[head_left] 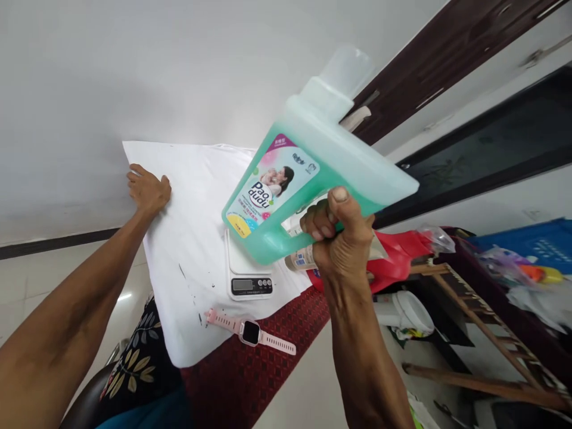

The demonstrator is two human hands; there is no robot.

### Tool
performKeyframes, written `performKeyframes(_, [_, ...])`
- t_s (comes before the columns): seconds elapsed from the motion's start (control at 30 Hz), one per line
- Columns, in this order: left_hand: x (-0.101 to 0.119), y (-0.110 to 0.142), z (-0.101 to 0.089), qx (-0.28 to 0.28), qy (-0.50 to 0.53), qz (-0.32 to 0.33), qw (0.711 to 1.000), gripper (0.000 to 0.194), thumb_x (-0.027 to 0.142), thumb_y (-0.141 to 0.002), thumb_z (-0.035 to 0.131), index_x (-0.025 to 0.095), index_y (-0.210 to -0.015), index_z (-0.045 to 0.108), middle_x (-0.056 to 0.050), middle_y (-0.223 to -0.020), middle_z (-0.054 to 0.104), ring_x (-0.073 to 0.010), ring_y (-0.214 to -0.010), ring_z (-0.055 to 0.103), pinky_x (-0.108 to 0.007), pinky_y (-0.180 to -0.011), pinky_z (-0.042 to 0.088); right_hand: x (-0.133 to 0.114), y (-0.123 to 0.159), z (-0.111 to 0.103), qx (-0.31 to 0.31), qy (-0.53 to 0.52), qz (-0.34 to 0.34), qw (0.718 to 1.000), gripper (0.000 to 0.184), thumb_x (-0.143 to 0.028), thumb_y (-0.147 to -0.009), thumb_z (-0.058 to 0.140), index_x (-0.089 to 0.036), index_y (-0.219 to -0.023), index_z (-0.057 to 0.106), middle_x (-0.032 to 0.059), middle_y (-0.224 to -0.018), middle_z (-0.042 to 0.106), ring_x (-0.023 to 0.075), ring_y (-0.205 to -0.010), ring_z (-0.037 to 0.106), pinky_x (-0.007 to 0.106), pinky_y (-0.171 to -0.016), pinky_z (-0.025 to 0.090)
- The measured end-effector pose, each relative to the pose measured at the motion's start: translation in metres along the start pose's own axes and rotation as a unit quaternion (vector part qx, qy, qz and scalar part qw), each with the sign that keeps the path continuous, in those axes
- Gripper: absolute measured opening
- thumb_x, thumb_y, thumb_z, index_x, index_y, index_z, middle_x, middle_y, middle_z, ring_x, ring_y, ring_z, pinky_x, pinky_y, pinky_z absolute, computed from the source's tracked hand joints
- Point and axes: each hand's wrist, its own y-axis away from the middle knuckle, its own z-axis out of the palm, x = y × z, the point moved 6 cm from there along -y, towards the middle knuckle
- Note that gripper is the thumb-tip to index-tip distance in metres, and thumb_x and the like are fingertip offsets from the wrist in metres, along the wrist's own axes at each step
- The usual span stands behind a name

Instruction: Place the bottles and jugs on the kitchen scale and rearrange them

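One green plastic detergent bottle [319, 159], tilted above a flat white digital scale [238, 262]!
Right hand [344, 238] wraps its handle [291, 243], likely for control; left hand [149, 190], fingers spread, rests at a broad white sheet's [192, 202] edge, perhaps steadying it.

L forearm [83, 301]: bare, runs diag. from lower L corner of view, up & to R. L hand [149, 190]: back twd. cam., fingers [136, 170] spread, approx. pointing L; L thumb [165, 185] set apart on R side. R forearm [364, 351]: bare, rises approx. vert. from bottom edge, R of ctr. R hand [342, 235]: clenched in grip, fingers curled, R thumb [343, 202] raised, nail visible. Hands well apart.
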Motion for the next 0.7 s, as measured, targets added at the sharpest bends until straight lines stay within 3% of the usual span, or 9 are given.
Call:
performKeyframes(0.27, [0.000,0.000,0.001,0.013,0.011,0.003,1.000,0.093,0.037,-0.102,0.061,-0.006,-0.173,0.019,-0.039,-0.165,0.039,-0.0512,-0.152,0.048,-0.070,-0.122,0.042,0.026,0.033,-0.035,0.059,-0.020,0.018,0.998,0.056,-0.046,-0.071,0.094,-0.025,-0.054,0.045,-0.0117,-0.043,0.032,0.0063,-0.037,0.029,0.026,-0.040,0.028])
performKeyframes(0.37, [0.000,0.000,0.001,0.006,-0.007,-0.003,1.000,0.097,0.035,-0.100,0.061,-0.011,-0.172,0.015,-0.041,-0.168,0.036,-0.0493,-0.153,0.048,-0.066,-0.126,0.040,0.032,0.036,-0.042,0.068,-0.018,0.019,0.997,0.056,-0.046,-0.071,0.095,-0.025,-0.053,0.046,-0.0115,-0.042,0.033,0.0065,-0.036,0.029,0.026,-0.040,0.029])
performKeyframes(0.57, [0.002,0.001,0.001,-0.001,-0.018,-0.015,1.000,0.098,0.033,-0.098,0.062,-0.008,-0.173,0.016,-0.041,-0.169,0.035,-0.0497,-0.152,0.049,-0.065,-0.126,0.039,0.040,0.042,-0.051,0.090,-0.027,0.010,0.996,0.058,-0.048,-0.071,0.095,-0.025,-0.052,0.046,-0.0110,-0.043,0.033,0.0073,-0.037,0.030,0.027,-0.040,0.029])
performKeyframes(0.7, [0.001,-0.002,0.004,0.001,-0.017,0.000,1.000,0.098,0.033,-0.100,0.061,-0.014,-0.171,0.013,-0.043,-0.167,0.033,-0.0512,-0.150,0.049,-0.067,-0.127,0.035,0.041,0.047,-0.053,0.059,-0.029,0.000,0.998,0.055,-0.050,-0.076,0.093,-0.024,-0.054,0.050,-0.0098,-0.045,0.035,0.0090,-0.040,0.036,0.028,-0.044,0.035])
